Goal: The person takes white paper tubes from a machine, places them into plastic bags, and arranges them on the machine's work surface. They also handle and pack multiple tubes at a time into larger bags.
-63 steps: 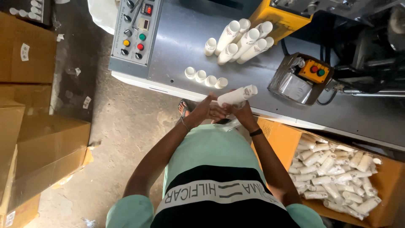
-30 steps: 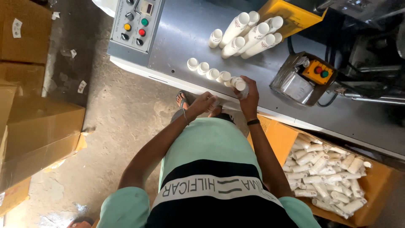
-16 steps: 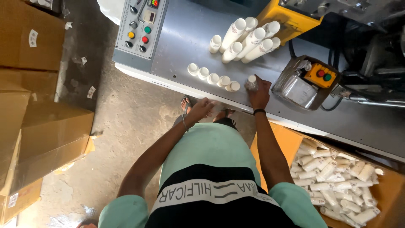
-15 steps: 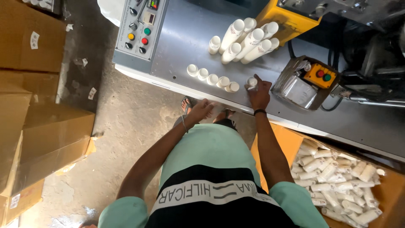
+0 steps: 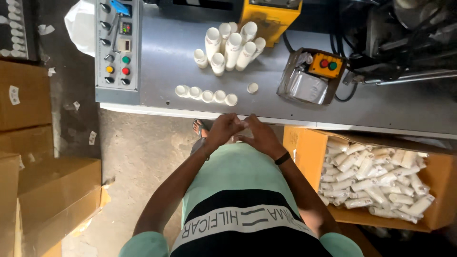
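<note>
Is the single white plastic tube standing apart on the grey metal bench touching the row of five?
No: the lone white tube stands apart from the row of five on the grey bench, a gap between.

Bare table point(image 5: 381, 107) right – cap row point(image 5: 205, 94) blocks left

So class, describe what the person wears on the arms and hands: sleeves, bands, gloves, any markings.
Both hands are bare, no gloves. The right hand has a thin black wristband at the wrist. The left hand shows none. Short mint-green sleeves end near the shoulders, forearms uncovered.

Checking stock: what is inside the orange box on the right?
The orange box holds a loose heap of white tubes. Its floor and any lower layers are covered by them.
</note>
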